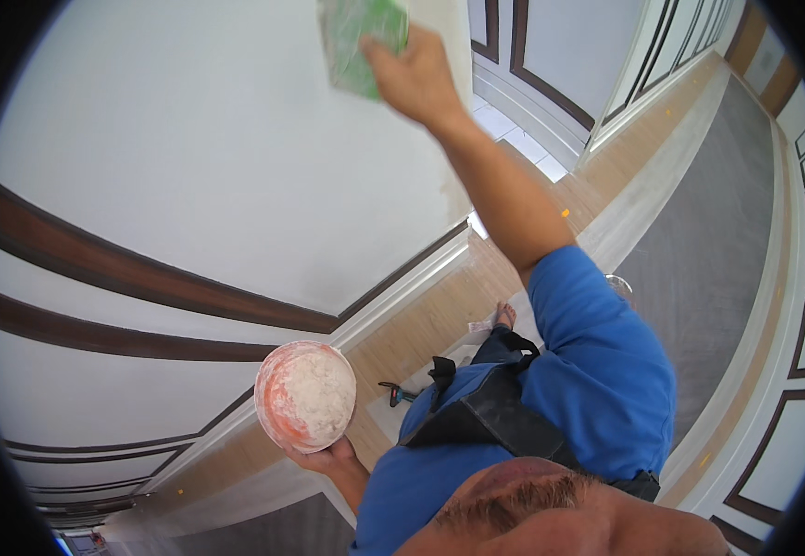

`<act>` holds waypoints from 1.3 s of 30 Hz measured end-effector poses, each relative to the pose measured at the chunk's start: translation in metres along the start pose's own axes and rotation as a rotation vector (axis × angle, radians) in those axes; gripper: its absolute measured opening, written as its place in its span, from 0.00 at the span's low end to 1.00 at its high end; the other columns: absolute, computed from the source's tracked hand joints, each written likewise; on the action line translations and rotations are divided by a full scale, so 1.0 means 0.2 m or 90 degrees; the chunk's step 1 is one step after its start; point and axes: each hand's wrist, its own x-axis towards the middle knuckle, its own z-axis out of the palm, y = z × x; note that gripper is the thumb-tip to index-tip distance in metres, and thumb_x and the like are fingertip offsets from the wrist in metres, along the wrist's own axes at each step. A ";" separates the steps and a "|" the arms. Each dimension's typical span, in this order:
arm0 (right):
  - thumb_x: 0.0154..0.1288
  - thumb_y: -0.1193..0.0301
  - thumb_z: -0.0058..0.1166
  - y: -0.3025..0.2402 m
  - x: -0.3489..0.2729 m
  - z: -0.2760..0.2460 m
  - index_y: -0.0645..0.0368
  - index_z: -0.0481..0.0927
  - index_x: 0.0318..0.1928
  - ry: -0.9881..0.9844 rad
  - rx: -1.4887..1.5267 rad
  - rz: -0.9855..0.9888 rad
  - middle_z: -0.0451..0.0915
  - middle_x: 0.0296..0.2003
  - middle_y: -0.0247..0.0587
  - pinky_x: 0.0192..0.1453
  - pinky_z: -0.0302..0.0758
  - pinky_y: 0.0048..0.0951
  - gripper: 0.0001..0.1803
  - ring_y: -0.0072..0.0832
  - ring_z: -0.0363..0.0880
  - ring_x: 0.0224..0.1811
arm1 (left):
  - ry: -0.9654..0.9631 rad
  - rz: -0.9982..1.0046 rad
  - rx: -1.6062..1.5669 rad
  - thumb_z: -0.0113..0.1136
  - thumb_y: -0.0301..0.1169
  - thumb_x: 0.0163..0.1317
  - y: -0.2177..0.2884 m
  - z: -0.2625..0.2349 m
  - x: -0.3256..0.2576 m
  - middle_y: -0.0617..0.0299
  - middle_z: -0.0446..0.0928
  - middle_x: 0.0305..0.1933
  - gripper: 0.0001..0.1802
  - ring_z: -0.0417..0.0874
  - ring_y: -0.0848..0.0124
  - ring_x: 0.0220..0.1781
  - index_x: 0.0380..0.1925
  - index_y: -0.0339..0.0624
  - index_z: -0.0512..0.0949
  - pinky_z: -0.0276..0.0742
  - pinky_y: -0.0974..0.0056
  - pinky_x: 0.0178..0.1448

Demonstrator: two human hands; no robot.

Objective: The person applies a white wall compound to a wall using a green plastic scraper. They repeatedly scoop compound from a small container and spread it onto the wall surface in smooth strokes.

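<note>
High up against the white wall (pixel 189 157), my right hand (pixel 418 79) grips a green plastic spreader (pixel 352 51), its flat face smeared with whitish filler. The thumb lies across the blade, and the top of the spreader runs out of the picture. It is close to the wall; whether it touches cannot be told. Lower down on the left, my left hand (pixel 327 457) holds a round bowl (pixel 271 398) from below, most of its fingers hidden underneath. Inside the bowl lies a lumpy off-white filler (pixel 324 394), and pinkish smears coat the inner side.
Dark brown moulding (pixel 143 269) frames the wall panels, above a white skirting board (pixel 402 283). A teal-and-black tool (pixel 396 395) lies on the floor near my bare foot (pixel 506 316). Grey covering (pixel 699 222) stretches along the wooden floor. An opening (pixel 523 130) shows white tiles beyond the wall's edge.
</note>
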 end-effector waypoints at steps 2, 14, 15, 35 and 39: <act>0.71 0.69 0.60 0.08 -0.23 0.01 0.68 0.81 0.55 0.000 0.176 0.117 0.85 0.48 0.44 0.53 0.79 0.33 0.18 0.28 0.82 0.47 | 0.012 0.059 0.110 0.52 0.57 0.70 0.02 0.02 -0.03 0.51 0.67 0.76 0.39 0.70 0.52 0.75 0.72 0.43 0.66 0.70 0.42 0.77; 0.73 0.75 0.55 1.64 -1.23 -0.33 0.69 0.73 0.64 0.435 0.415 0.640 0.81 0.57 0.54 0.64 0.80 0.46 0.22 0.46 0.82 0.58 | 0.007 0.028 0.198 0.57 0.55 0.66 0.07 -0.01 -0.04 0.49 0.69 0.74 0.41 0.71 0.50 0.75 0.72 0.41 0.67 0.70 0.41 0.77; 0.73 0.74 0.55 1.68 -1.25 -0.32 0.70 0.73 0.64 0.393 0.309 0.629 0.82 0.56 0.56 0.63 0.79 0.45 0.22 0.48 0.82 0.58 | 0.009 0.039 0.229 0.57 0.55 0.67 0.07 0.01 -0.04 0.49 0.69 0.74 0.40 0.71 0.50 0.75 0.71 0.41 0.67 0.70 0.42 0.77; 0.58 0.88 0.44 1.80 -1.07 0.34 0.65 0.53 0.79 0.240 -0.247 0.157 0.54 0.78 0.65 0.84 0.54 0.45 0.45 0.58 0.51 0.81 | -0.022 0.079 0.373 0.52 0.53 0.73 0.08 0.23 -0.13 0.51 0.70 0.74 0.35 0.71 0.52 0.75 0.70 0.42 0.69 0.71 0.44 0.77; 0.60 0.87 0.43 1.58 -1.44 0.32 0.66 0.60 0.76 0.126 -0.135 0.251 0.65 0.72 0.68 0.78 0.64 0.42 0.40 0.56 0.64 0.76 | -0.038 0.093 0.379 0.51 0.50 0.74 0.09 0.22 -0.15 0.51 0.70 0.74 0.33 0.72 0.53 0.74 0.71 0.41 0.68 0.72 0.44 0.76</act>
